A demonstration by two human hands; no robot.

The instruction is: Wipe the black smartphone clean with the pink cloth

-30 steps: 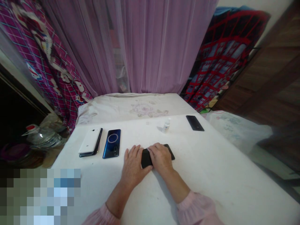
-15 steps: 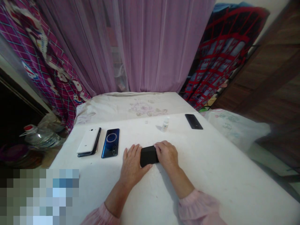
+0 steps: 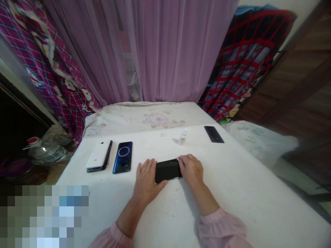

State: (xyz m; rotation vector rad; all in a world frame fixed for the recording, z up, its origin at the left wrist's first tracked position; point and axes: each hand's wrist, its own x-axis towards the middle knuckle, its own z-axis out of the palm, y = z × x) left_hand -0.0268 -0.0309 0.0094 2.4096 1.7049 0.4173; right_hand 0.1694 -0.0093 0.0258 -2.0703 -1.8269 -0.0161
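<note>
A black smartphone (image 3: 168, 170) lies screen up and crosswise on the white table in front of me. My left hand (image 3: 146, 179) steadies its left end, fingers at the far left corner and thumb along the near edge. Over the right end, my right hand (image 3: 191, 169) is closed, fingertips pressed together at the screen; what is in them, if anything, is hidden. Left of my hands lies a blue phone (image 3: 122, 157), back up, beside a stack of phones with a white phone (image 3: 98, 155) on top.
A small clear bottle (image 3: 182, 137) stands beyond the phone, near a tiny pale piece (image 3: 162, 134). A dark flat phone-like slab (image 3: 214, 134) lies at the far right. The floral cloth (image 3: 155, 117) covers the table's far end. A large water bottle (image 3: 45, 151) stands off the left side.
My right hand has slid rightward along the phone, baring more of its dark screen. My left hand stays at the left end.
</note>
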